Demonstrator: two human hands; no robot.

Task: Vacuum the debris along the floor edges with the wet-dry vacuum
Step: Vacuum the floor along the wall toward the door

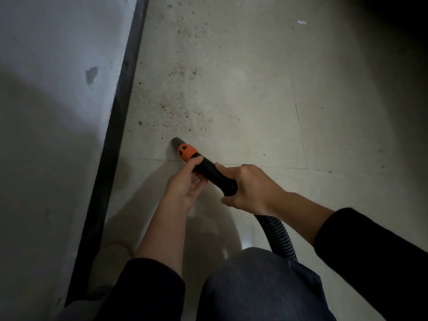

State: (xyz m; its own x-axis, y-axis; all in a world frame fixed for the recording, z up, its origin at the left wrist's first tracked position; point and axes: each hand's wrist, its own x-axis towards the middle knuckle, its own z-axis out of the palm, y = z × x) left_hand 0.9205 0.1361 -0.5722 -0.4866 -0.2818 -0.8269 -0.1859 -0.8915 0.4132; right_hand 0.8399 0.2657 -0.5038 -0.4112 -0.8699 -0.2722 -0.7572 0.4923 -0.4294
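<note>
Dark gritty debris [176,112] lies on the pale floor [254,100] near the black wall strip [120,107], just past our black-and-orange vacuum nozzle [208,171]. Our left hand [185,184] and right hand [247,191] both grip it. We think lots is left.

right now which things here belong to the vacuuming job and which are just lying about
Belongs to the job:
- black wand with orange collar, held by left hand and right hand
- ribbed hose
- dark debris specks
- black baseboard marking the floor edge

Just there:
- white scrap, far from the edge
- grey patch on the wall
</note>
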